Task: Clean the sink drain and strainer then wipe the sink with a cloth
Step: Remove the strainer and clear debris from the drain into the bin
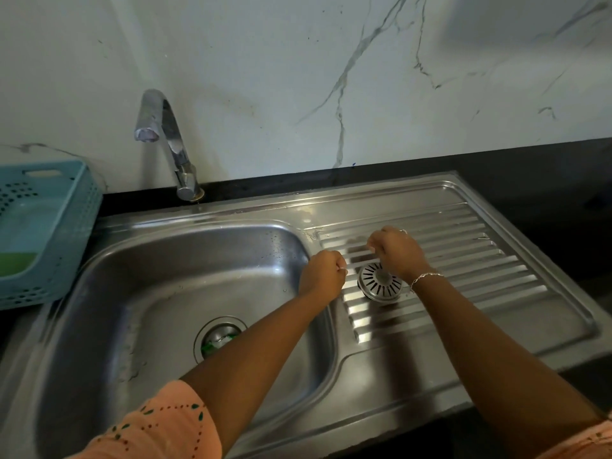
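The strainer (pixel 381 286) sits on the ribbed side of the sink (pixel 496 260), just under the right hand (pixel 399 251), the nearer one. That hand's fingers are curled, and I cannot tell if they hold it. The left hand (pixel 323 273) is an empty fist beside it.

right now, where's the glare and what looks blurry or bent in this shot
Head view: glare streaks the drainboard ridges beside the strainer; the tap and the blue basket look soft; the wide lens bows the sink rim; a forearm shadow falls across the drainboard's near ridges.
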The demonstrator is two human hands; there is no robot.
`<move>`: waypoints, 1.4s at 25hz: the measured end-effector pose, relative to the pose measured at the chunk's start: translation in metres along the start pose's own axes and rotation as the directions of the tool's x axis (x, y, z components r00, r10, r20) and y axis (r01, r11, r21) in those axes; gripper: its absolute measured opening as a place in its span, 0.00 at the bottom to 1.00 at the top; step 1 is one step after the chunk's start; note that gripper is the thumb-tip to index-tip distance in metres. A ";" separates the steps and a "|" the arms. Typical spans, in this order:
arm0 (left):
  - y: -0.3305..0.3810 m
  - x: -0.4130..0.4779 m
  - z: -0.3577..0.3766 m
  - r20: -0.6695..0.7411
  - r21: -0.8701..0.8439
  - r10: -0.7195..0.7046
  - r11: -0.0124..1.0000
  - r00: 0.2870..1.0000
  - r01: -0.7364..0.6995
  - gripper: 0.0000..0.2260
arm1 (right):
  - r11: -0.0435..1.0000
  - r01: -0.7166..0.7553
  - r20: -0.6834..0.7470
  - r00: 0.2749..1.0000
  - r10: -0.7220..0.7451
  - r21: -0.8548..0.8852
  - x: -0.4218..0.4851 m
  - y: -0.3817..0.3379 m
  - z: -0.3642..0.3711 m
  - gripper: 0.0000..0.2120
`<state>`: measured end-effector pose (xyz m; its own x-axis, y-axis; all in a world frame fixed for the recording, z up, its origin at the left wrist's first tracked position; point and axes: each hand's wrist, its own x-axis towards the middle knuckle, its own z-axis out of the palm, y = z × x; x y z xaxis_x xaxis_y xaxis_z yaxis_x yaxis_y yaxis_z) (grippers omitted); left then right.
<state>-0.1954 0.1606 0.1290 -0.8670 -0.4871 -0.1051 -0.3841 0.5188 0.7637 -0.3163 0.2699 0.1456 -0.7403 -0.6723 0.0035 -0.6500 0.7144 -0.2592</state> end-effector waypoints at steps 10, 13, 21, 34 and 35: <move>-0.096 -0.046 -0.058 -0.060 0.472 0.013 0.882 0.998 0.017 0.25 | 0.948 0.278 0.035 0.960 -0.276 -0.157 -0.034 -0.099 0.065 0.27; -0.127 -0.069 -0.079 -0.041 0.534 -0.089 0.840 0.995 0.097 0.29 | 0.918 0.367 0.111 0.929 -0.353 -0.152 -0.039 -0.129 0.087 0.30; -0.197 -0.107 -0.122 0.005 0.618 -0.298 0.752 0.955 0.231 0.28 | 0.864 0.485 0.244 0.861 -0.446 -0.133 -0.035 -0.190 0.130 0.30; -0.243 -0.077 -0.108 0.263 0.679 -0.078 0.723 0.962 -0.127 0.17 | 0.870 0.492 0.423 0.793 -0.438 -0.022 -0.028 -0.198 0.185 0.19; -0.245 -0.075 -0.105 0.274 0.674 -0.058 0.724 0.960 -0.149 0.18 | 0.866 0.501 0.436 0.783 -0.444 -0.017 -0.029 -0.198 0.189 0.18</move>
<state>-0.0028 -0.0035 0.0163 -0.8973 -0.3046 -0.3196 -0.3624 0.9216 0.1391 -0.1332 0.1111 0.0145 -0.2160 -0.9280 -0.3035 -0.9361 0.2852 -0.2059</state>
